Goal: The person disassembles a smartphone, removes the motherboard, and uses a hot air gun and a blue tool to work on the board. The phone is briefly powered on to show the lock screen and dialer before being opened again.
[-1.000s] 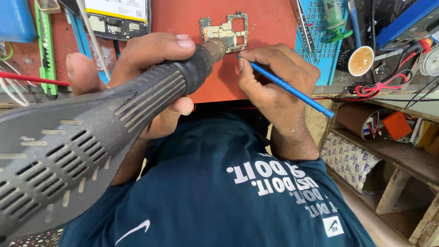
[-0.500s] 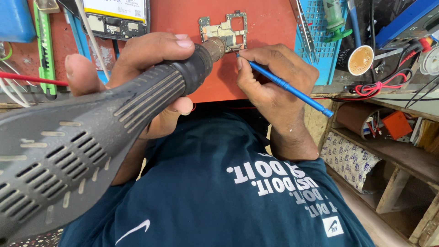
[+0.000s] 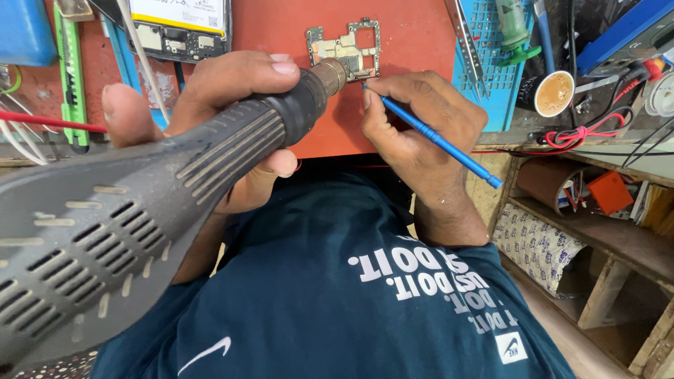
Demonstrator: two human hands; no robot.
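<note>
Red mat over the surface, circuit board lying near its far edge. Left hand, fingers wrapped around a grey heat gun, nozzle just over the board's near edge. Right hand, fingers pinching a blue tool, tip at the board beside the nozzle. Beyond: phone part, green knife, blue tray with tweezers, cup, red wires. Wooden shelf at right, cluttered.
</note>
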